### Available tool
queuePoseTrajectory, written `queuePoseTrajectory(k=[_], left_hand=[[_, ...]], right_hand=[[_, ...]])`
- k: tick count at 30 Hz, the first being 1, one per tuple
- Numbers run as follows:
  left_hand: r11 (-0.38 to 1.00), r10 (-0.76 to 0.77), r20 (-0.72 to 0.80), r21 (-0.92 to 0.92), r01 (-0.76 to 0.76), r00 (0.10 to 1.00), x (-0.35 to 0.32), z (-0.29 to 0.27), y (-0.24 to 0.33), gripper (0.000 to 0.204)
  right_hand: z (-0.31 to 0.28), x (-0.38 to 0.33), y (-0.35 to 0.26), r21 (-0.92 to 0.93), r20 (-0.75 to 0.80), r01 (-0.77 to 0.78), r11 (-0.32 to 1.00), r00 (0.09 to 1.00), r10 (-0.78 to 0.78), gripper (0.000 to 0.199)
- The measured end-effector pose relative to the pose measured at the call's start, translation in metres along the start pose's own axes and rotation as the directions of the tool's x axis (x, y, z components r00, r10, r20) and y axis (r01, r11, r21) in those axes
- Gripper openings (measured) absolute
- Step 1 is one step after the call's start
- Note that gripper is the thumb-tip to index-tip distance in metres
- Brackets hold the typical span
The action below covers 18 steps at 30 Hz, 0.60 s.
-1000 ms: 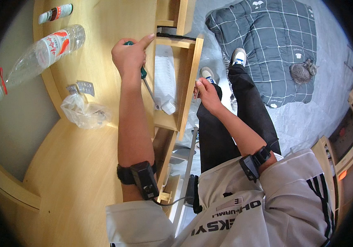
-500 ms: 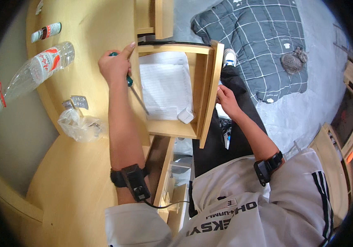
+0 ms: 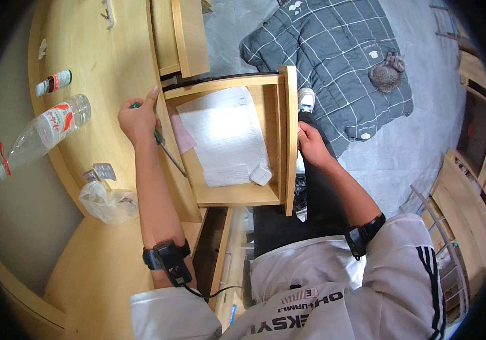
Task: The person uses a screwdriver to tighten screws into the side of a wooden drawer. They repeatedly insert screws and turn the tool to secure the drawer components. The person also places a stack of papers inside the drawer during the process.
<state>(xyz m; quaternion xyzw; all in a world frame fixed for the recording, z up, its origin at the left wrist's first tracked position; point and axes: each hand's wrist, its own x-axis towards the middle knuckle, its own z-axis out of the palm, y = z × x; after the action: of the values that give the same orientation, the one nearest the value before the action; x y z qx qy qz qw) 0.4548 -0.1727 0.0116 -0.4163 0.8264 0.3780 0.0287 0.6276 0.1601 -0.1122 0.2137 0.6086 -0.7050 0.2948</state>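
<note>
My left hand [image 3: 140,120] is closed round the green handle of a screwdriver [image 3: 173,157], above the desk's edge beside an open drawer. The screwdriver's metal shaft slants down toward the drawer's side. My right hand [image 3: 314,146] is curled against the outer face of the drawer front [image 3: 290,170]; its fingertips and any handle there are hidden. Inside the wooden drawer [image 3: 212,196] lie a printed white sheet [image 3: 226,136], a pink sheet [image 3: 182,135] partly under it, and a small white box-like case [image 3: 260,174].
On the wooden desk [image 3: 101,62] lie a large clear plastic bottle [image 3: 50,133], a small brown bottle [image 3: 54,83], a blister pack [image 3: 104,171] and a clear plastic bag [image 3: 110,204]. A second drawer [image 3: 191,37] juts out beyond. A grey cat [image 3: 387,73] rests on a checked quilt [image 3: 334,68].
The drawer is pulled out a little further, and the pink sheet at its back now shows. My right hand stays on its front. The view has shifted; the screwdriver remains in my left hand.
</note>
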Motion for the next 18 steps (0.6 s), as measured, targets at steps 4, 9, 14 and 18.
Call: queuePoseTrajectory(k=[4, 9, 14, 18], left_hand=[[0.999, -0.018, -0.002, -0.044, 0.018, 1.000, 0.000, 0.000, -0.002, 0.041], [0.997, -0.031, -0.006, -0.066, 0.030, 1.000, 0.003, 0.000, -0.003, 0.040], [0.994, -0.064, 0.002, -0.087, 0.064, 0.998, 0.000, 0.002, -0.003, 0.039], [0.994, -0.068, -0.029, -0.091, 0.065, 0.997, -0.003, 0.005, 0.000, 0.039]], right_hand=[[-0.008, -0.004, 0.009, -0.075, -0.076, 0.062, 0.995, 0.995, -0.068, 0.024], [-0.035, -0.006, 0.020, -0.128, -0.071, 0.034, 0.991, 0.997, -0.043, 0.026], [-0.038, -0.011, 0.026, -0.210, -0.078, 0.075, 0.975, 0.993, -0.093, 0.026], [-0.030, -0.011, 0.022, -0.234, -0.141, 0.183, 0.955, 0.966, -0.219, 0.025]])
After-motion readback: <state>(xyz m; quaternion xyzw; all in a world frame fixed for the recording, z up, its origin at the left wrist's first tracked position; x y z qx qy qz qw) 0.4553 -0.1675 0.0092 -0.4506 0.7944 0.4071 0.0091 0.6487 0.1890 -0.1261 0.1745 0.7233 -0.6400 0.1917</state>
